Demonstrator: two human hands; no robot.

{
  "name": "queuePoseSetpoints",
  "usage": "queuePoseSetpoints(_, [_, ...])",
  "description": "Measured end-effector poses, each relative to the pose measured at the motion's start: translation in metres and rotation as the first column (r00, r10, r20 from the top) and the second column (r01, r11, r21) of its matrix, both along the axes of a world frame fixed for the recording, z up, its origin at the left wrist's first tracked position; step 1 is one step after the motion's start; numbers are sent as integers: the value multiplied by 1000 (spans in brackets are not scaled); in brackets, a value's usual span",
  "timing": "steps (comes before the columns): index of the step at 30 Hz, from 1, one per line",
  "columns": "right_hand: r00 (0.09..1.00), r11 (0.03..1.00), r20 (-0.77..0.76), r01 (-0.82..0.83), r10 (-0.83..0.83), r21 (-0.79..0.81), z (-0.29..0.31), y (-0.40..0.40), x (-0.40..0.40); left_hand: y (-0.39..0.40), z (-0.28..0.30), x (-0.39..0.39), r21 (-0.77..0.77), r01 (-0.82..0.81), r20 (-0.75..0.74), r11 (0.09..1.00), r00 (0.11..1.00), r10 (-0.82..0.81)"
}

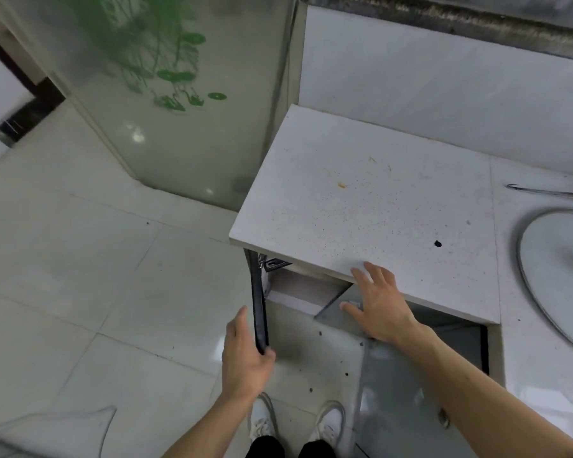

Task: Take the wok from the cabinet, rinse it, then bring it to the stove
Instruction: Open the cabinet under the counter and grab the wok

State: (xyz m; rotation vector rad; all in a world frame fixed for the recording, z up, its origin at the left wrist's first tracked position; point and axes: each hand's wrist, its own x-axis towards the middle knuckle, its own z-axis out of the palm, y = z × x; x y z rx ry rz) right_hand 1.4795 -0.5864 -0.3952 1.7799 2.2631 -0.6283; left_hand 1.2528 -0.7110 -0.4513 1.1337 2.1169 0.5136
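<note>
Head view, kitchen corner: left hand point(245, 358) wrapped round the free edge of a dark cabinet door point(258, 302), swung out edge-on toward the camera, thumb on one face and fingers point(269, 353) curled to the other. Right hand point(379, 305) held flat below the front lip of the speckled counter point(361, 193), fingers point(374, 274) spread and straight, holding nothing, tips reaching the counter's edge and palm hanging over the opened cabinet point(308, 292). No wok in sight; only a pale inner panel and a grey shelf face visible in the opening, the deeper interior hidden under the counter. By judgement, the wok somewhere below and beyond the right palm, further back in the cabinet, so nearer that hand than the left, with a reach down and inward called for; long axis of any handle impossible to tell. Step in hand judged as the opening of the cabinet, the task barely begun. Off to the right on the counter, a glass pot lid point(556, 276) with a metal rim, and behind it a thin metal utensil handle point(549, 192). White shoes point(328, 421) on the pale tiled floor point(80, 276) below, a frosted glass panel point(166, 94) with green leaf print at upper left
</note>
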Motion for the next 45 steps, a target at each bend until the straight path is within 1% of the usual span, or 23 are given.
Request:
queuePoseSetpoints(1, [1000,1000,4,6,-6,5,-1,-1,-2,-8,-4,-10,43,114,-77,992,991,-111])
queuePoseSetpoints(2, [1000,1000,8,13,-13,8,-1,-2,-4,-14,-8,-18,53,239,-182,969,957,-226])
queuePoseSetpoints(3, [1000,1000,12,19,-19,11,-1,-3,-5,-17,-10,-26,25,330,-281,944,908,-310])
queuePoseSetpoints(4, [1000,1000,17,23,-23,14,0,-3,-7,-18,-10,-34,-20,370,-354,929,866,-352])
queuePoseSetpoints(5, [999,1000,20,26,-26,15,0,-3,-8,-15,-10,-43,-62,370,-408,927,838,-362])
queuePoseSetpoints(7, [999,999,25,33,-34,8,0,-3,-9,-7,-5,-58,-95,334,-483,938,808,-337])
queuePoseSetpoints(8, [999,999,28,38,-38,6,1,-3,-10,-3,-2,-63,-105,331,-496,938,800,-337])
queuePoseSetpoints(12, [998,999,47,36,-36,5,2,-3,-10,1,8,-56,-187,399,-506,898,744,-436])
queuePoseSetpoints(14, [998,1000,55,29,-29,0,3,-3,-11,1,11,-51,-221,387,-493,895,748,-445])
queuePoseSetpoints(17, [998,1000,66,23,-22,-6,4,-4,-10,5,15,-55,-217,365,-502,905,754,-424])
queuePoseSetpoints(21, [997,1000,82,-2,2,0,4,-4,-9,8,12,-60,-220,384,-501,896,744,-442])
queuePoseSetpoints(27, [999,1000,35,6,-7,14,4,-4,-3,17,24,-56,-260,372,-498,891,739,-454])
queuePoseSetpoints(30, [998,998,-41,58,-58,14,4,-11,2,35,37,-46,-195,411,-494,891,744,-451])
queuePoseSetpoints(33, [969,980,-165,193,-183,45,4,-23,8,59,51,-28,-67,529,-482,846,725,-492])
queuePoseSetpoints(36, [908,939,-308,329,-285,100,6,-39,16,86,62,-4,6,631,-489,776,679,-548])
queuePoseSetpoints(38, [829,892,-407,447,-384,69,7,-49,20,102,67,12,9,688,-487,726,637,-598])
queuePoseSetpoints(39, [766,858,-459,513,-450,15,7,-54,22,110,69,20,6,714,-487,700,613,-622])
queuePoseSetpoints(41, [611,774,-539,619,-580,-131,6,-60,24,122,70,33,-15,761,-492,648,559,-667])
queuePoseSetpoints(43, [457,680,-561,674,-690,-288,1,-64,26,132,66,41,-39,797,-500,602,506,-703])
queuePoseSetpoints(44, [371,630,-568,684,-734,-367,-2,-66,28,135,64,44,-48,805,-492,591,496,-716])
queuePoseSetpoints(45, [253,564,-574,683,-779,-464,-6,-66,30,136,62,45,-54,807,-477,588,497,-725])
